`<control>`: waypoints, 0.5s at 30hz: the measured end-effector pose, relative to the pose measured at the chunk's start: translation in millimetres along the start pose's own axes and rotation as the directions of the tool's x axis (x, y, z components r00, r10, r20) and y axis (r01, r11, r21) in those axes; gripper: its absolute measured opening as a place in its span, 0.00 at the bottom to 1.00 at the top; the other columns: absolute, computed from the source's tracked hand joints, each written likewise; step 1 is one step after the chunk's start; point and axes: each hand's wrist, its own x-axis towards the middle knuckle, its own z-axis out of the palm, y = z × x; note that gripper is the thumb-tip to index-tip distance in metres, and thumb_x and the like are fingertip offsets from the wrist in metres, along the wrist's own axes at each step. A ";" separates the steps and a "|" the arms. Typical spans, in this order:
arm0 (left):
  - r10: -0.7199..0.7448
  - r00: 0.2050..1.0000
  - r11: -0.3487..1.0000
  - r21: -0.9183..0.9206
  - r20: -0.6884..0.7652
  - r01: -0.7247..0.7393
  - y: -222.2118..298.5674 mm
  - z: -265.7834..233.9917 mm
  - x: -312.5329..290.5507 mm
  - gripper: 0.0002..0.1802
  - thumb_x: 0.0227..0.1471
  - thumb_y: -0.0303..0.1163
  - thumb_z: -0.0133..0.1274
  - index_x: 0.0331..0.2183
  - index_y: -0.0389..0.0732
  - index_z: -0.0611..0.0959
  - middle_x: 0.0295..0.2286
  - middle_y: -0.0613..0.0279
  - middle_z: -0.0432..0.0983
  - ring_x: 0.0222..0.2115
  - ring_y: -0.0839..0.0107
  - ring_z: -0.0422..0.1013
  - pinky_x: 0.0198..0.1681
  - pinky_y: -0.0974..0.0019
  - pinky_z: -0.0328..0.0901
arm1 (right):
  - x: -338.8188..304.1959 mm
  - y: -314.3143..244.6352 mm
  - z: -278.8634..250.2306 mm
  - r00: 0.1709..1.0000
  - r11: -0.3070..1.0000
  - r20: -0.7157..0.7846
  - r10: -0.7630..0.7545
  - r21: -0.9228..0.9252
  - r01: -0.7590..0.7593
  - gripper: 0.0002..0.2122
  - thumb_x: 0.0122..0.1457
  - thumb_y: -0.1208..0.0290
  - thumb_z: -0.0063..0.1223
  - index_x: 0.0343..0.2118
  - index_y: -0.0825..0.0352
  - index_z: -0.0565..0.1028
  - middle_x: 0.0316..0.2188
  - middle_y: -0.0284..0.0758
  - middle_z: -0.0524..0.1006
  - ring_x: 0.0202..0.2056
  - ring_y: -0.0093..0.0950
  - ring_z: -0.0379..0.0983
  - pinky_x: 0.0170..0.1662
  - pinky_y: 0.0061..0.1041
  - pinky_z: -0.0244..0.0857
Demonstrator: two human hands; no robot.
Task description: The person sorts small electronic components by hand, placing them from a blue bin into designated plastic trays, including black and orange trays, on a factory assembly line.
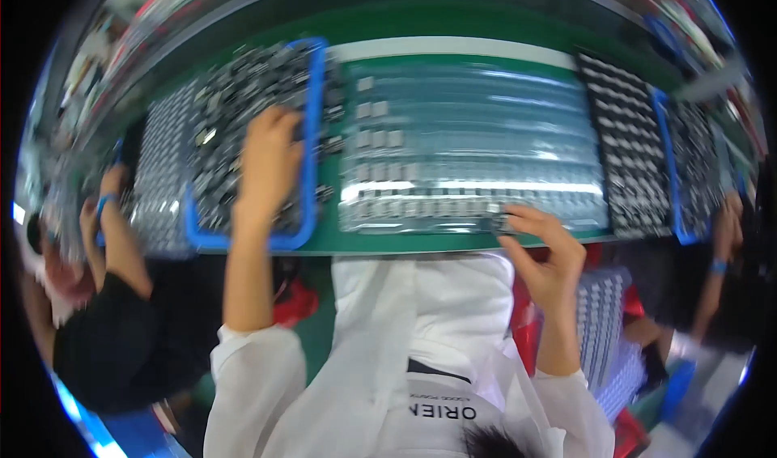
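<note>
My left hand [269, 167] is over a blue-rimmed bin [311, 175] heaped with small dark and silvery parts [235, 94]. Its fingers bend down toward the heap, but blur hides whether they grip anything. Between the thumb and fingertips of my right hand [549, 252] is a small dark, silvery part [500, 218]. That hand is closed on it at the near edge of a clear plastic tray [486, 126]. Small silvery pieces sit in the tray's nearest row and down its left side.
Trays of parts stand left [162, 159] and right [627, 134] on the green table [453, 21]. Another blue-rimmed bin [672, 175] is farther right. Loose parts lie between the left bin and the clear tray. Co-workers' arms [121, 231] show at both sides. Grey trays [603, 320] are stacked below, right.
</note>
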 end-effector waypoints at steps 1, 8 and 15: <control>-0.007 0.996 1.000 -0.005 0.084 0.007 -6.7 -1.9 3.9 0.18 0.38 0.22 0.56 0.37 0.36 0.77 0.40 0.53 0.71 0.44 0.52 0.67 0.46 0.57 0.63 | -0.2 3.7 -3.9 0.999 0.997 0.012 0.029 0.071 -0.030 0.12 0.42 0.84 0.63 0.33 0.71 0.77 0.38 0.40 0.79 0.39 0.32 0.76 0.43 0.27 0.67; -0.094 0.975 0.979 -0.159 0.201 0.127 -43.9 -31.9 8.9 0.13 0.49 0.20 0.54 0.39 0.36 0.73 0.30 0.56 0.76 0.30 0.73 0.73 0.34 0.70 0.67 | -6.3 50.9 -110.0 0.961 0.965 -0.242 0.133 -0.187 -0.181 0.11 0.46 0.82 0.60 0.36 0.71 0.76 0.37 0.38 0.78 0.36 0.27 0.75 0.41 0.23 0.67; -0.189 0.953 0.633 -0.713 0.237 0.303 -44.9 -25.7 22.8 0.16 0.55 0.24 0.50 0.46 0.32 0.76 0.47 0.57 0.72 0.43 0.73 0.71 0.45 0.74 0.65 | -21.9 142.3 -263.8 0.962 0.696 -0.262 0.077 -0.676 -0.240 0.09 0.47 0.81 0.57 0.33 0.71 0.74 0.33 0.39 0.78 0.36 0.32 0.75 0.41 0.25 0.68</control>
